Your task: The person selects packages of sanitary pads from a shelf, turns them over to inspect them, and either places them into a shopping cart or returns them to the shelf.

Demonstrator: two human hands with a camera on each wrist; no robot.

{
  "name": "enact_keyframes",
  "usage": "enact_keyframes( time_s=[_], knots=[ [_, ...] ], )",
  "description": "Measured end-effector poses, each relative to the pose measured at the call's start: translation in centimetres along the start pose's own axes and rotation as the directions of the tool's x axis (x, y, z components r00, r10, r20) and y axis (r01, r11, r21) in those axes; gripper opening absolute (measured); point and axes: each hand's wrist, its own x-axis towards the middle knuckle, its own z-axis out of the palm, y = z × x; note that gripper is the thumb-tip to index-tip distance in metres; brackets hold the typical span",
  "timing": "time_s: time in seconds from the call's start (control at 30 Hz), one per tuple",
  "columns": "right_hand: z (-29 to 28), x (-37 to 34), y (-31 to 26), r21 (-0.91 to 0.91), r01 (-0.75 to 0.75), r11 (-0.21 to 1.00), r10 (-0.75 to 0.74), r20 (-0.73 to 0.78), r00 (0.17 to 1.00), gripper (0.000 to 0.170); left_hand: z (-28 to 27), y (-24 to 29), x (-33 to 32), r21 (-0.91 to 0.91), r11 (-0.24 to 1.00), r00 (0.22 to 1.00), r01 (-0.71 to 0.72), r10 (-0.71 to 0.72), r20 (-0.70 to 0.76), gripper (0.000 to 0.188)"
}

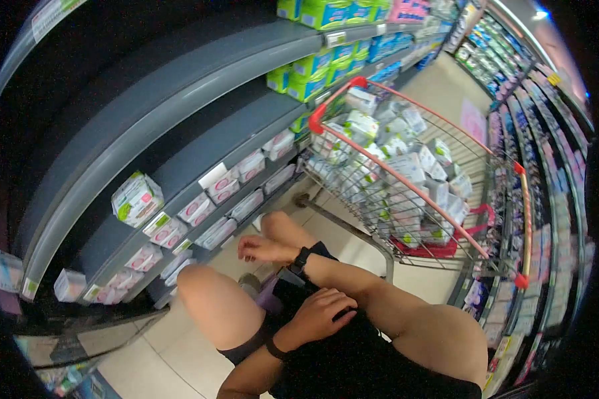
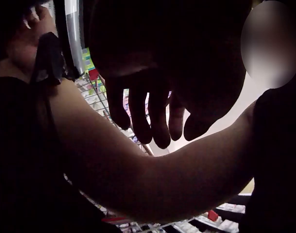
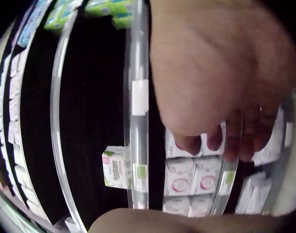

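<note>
The left hand (image 1: 319, 316) (image 2: 157, 111) is held close to the right arm, its fingers loosely bent and no object visible in it; whether it touches the arm I cannot tell. Further forward, the right hand (image 1: 263, 250) (image 3: 206, 73) hangs in front of the lower shelves, fingers relaxed and nothing visible in them. Behind its fingers in the right wrist view are white packs with pink circles (image 3: 181, 182). A white and green pack (image 1: 138, 199) (image 3: 115, 167) stands on the shelf above those packs.
A red-rimmed wire cart (image 1: 412, 188) full of white and green packs stands to the right. Green and blue packs (image 1: 323, 14) line the shelves at the far end. More stocked shelves (image 1: 539, 233) run along the right. Bent legs (image 1: 216, 309) are beneath the arms.
</note>
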Motion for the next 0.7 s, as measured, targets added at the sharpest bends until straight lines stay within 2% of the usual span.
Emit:
enact_keyframes(
  time_s=[0.03,0.13,0.23,0.3,0.33,0.47,0.57,0.6,0.63,0.67,0.7],
  knots=[
    [-0.5,-0.3,-1.9,0.098,-0.005,0.995,0.011,-0.067,0.998,0.021,-0.3,0.6,-0.2,-0.007,1.0,1.0,-0.007,0.007,0.002,0.018],
    [-3.9,-3.8,-8.7,-0.249,-0.111,0.962,0.052,-0.232,0.971,0.014,-0.4,1.5,-0.7,0.002,0.996,0.995,-0.094,0.094,-0.029,0.017],
    [-7.1,-6.6,-11.5,-0.091,0.079,0.993,-0.099,-0.236,0.967,0.012,-1.1,2.4,-1.6,0.012,0.994,0.992,-0.113,0.113,-0.063,0.015],
    [-9.2,-8.4,-13.9,-0.078,0.114,0.99,-0.132,-0.275,0.953,0.01,-1.6,3.1,-2.3,0.006,0.993,0.989,-0.116,0.116,-0.097,0.015],
    [-9.5,-9.7,-16.6,-0.039,0.05,0.998,-0.06,-0.307,0.95,0.009,-1.8,3.4,-2.7,0.003,0.993,0.987,-0.116,0.115,-0.113,0.015],
    [-14.6,-11.2,-20.9,-0.03,0.126,0.992,-0.128,-0.374,0.918,0.009,-2.3,3.8,-3.4,0.012,0.994,0.984,-0.107,0.108,-0.139,0.015],
    [-18.6,-10.9,-23.9,-0.028,0.14,0.99,-0.135,-0.503,0.854,0.01,-2.6,3.5,-3.6,0.026,0.995,0.982,-0.093,0.096,-0.163,0.016],
    [-20.3,-10.5,-24.8,-0.148,0.115,0.982,-0.177,-0.534,0.827,0.016,-2.7,3.5,-3.6,0.02,0.997,0.984,-0.073,0.075,-0.16,0.017],
    [-22.9,-10.1,-25.1,-0.489,-0.037,0.871,-0.274,-0.548,0.79,0.023,-2.8,3.5,-3.6,0.013,0.999,0.987,-0.05,0.051,-0.153,0.017],
    [-25.5,-9.7,-24.9,-0.745,-0.203,0.636,-0.373,-0.526,0.764,0.029,-2.9,3.6,-3.6,-0.006,0.999,0.987,-0.043,0.041,-0.158,0.018],
    [-27.4,-9.8,-24.9,-0.851,-0.303,0.428,-0.446,-0.491,0.749,0.037,-3.0,3.6,-3.5,-0.026,0.999,0.987,-0.035,0.03,-0.158,0.019]
  ],
)
